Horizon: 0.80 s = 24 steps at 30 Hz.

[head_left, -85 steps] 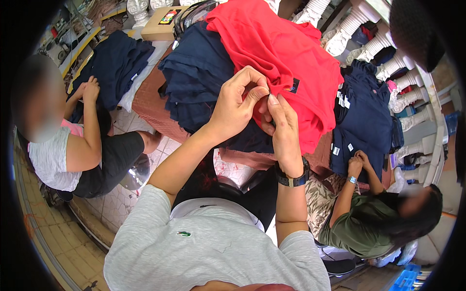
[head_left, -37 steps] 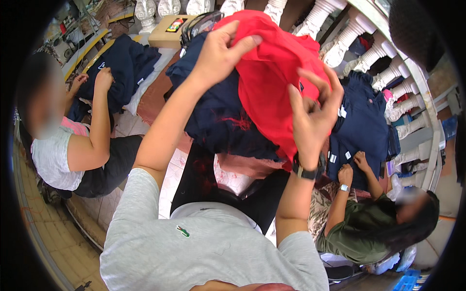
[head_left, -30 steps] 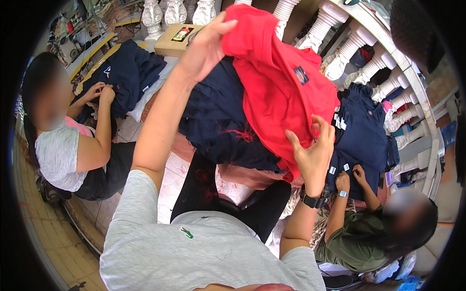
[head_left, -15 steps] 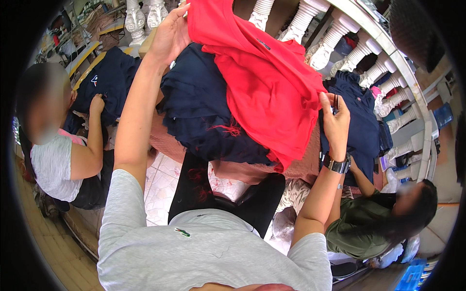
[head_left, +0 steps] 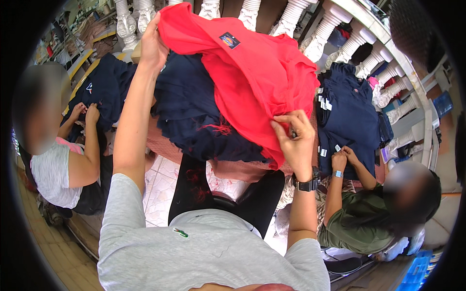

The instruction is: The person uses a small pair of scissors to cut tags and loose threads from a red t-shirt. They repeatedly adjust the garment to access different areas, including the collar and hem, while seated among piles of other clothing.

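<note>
A red fabric garment (head_left: 267,63) is spread between my two hands above a pile of dark navy garments (head_left: 187,97). My left hand (head_left: 154,48) grips its upper left end and holds it raised. Lower down, my right hand (head_left: 297,140) pinches a fold near the right side, its fingers closed. A small dark object (head_left: 292,133) shows inside that hand, too hidden to name. On the red cloth a small dark label patch (head_left: 229,40) faces up. A tuft of loose red threads (head_left: 221,127) lies on the navy pile.
At the left a co-worker's hands (head_left: 87,112) work on a navy garment (head_left: 109,80). To the right another person's hands (head_left: 342,156) touch a tag on stacked navy garments (head_left: 352,106). White balusters (head_left: 286,22) stand behind. A brown cloth (head_left: 233,170) hangs under the pile.
My right hand has moved left and down from the garment's right edge to a fold. My left hand has shifted left and lower, and the label patch has turned into view.
</note>
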{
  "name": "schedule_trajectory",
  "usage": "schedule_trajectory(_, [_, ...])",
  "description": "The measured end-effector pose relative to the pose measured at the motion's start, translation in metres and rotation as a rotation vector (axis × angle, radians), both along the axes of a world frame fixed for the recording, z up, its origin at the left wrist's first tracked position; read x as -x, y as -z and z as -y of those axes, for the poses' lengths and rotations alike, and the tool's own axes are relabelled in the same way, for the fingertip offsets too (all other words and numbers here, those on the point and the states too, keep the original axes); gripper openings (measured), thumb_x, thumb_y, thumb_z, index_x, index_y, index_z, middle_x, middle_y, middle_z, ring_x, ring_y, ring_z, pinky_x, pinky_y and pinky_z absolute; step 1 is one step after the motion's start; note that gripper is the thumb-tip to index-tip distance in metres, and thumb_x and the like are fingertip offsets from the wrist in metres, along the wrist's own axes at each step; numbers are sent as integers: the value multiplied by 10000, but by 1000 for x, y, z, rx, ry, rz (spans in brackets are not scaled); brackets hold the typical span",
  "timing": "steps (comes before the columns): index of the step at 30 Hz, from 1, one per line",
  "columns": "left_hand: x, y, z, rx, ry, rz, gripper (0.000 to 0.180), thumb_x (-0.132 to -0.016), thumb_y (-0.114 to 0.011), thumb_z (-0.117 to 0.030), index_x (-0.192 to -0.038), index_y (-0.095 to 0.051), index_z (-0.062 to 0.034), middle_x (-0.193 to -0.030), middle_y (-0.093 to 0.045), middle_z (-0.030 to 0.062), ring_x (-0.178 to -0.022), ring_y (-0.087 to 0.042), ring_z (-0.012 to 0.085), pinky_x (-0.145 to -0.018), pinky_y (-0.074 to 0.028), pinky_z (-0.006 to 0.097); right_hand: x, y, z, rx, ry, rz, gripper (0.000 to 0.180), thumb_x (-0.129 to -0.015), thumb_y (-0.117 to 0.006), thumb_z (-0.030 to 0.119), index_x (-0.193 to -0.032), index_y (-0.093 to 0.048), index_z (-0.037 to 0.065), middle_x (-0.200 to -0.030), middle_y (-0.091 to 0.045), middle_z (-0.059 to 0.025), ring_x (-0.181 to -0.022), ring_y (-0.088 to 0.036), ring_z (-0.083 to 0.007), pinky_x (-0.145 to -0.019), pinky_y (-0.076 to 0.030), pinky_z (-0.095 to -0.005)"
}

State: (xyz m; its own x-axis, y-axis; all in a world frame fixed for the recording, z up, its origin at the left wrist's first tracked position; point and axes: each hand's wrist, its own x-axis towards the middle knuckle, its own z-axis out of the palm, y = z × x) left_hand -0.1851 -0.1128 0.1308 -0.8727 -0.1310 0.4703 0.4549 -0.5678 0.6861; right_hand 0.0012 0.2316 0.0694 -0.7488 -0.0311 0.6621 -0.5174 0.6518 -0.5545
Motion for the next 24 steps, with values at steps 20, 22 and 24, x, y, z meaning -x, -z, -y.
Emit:
schedule_trajectory(20, [-82, -10, -83, 509, -210, -234, 321, -990, -576, -186, -1259, -584, -11, -1357, -577, 94, -1268, -562, 228, -1061, -457, 385, 17, -78, 29, 785, -199, 9, 225, -977, -684, 152, -1161, -622, 38, -731, -485, 79, -536, -329, 9, -482, -239, -184])
schedule_trajectory(22, [-106, -2, -120, 885, -233, -587, 263, -888, -629, -1, -1150, -604, 3, -1319, -573, 117, -1194, -591, 276, -987, -503, 395, 30, -83, 41, 875, -362, 237, 324, -967, -701, 232, -1209, -623, 30, -764, -555, 57, -515, -346, 9, -461, -229, -190])
schedule_trajectory(24, [-121, 23, -145, 980, -352, -836, 283, -811, -619, 87, -1084, -619, 15, -1243, -591, 146, -1109, -611, 329, -923, -529, 405, 47, -77, 43, 757, -193, 316, 386, -890, -790, 239, -1188, -668, 27, -802, -607, 31, -542, -409, -6, -481, -275, -192])
